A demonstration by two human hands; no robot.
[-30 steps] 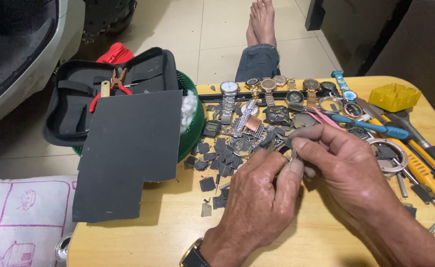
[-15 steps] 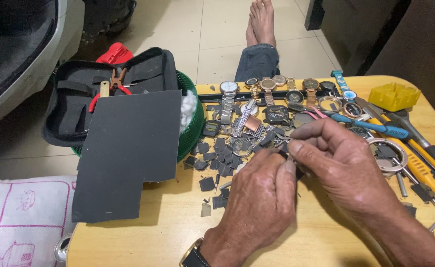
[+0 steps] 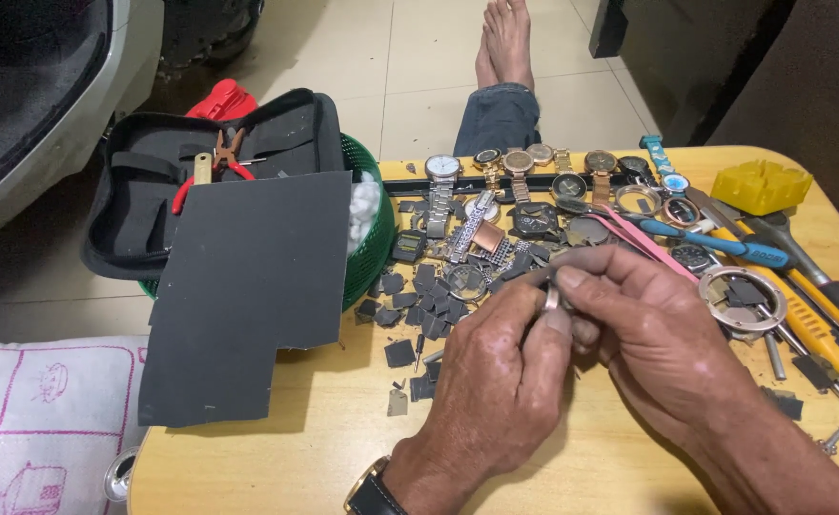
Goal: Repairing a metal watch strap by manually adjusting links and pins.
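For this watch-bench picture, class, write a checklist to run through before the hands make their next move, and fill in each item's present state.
1. Small ring-shaped metal part pinched between both hands: ok, left hand and right hand meet on it.
2. Part held above the wooden table, not resting on it: ok.
3. Grip secure enough not to slip: cannot tell, fingertips hide most of the part.
4. Table beneath the hands free of loose bits: not ok, small dark cut scraps lie close to the left hand.
5. Tools within sight: ok, a blue-handled tool and yellow-handled screwdriver lie at the right.
6. Black sheet away from the hands: ok.
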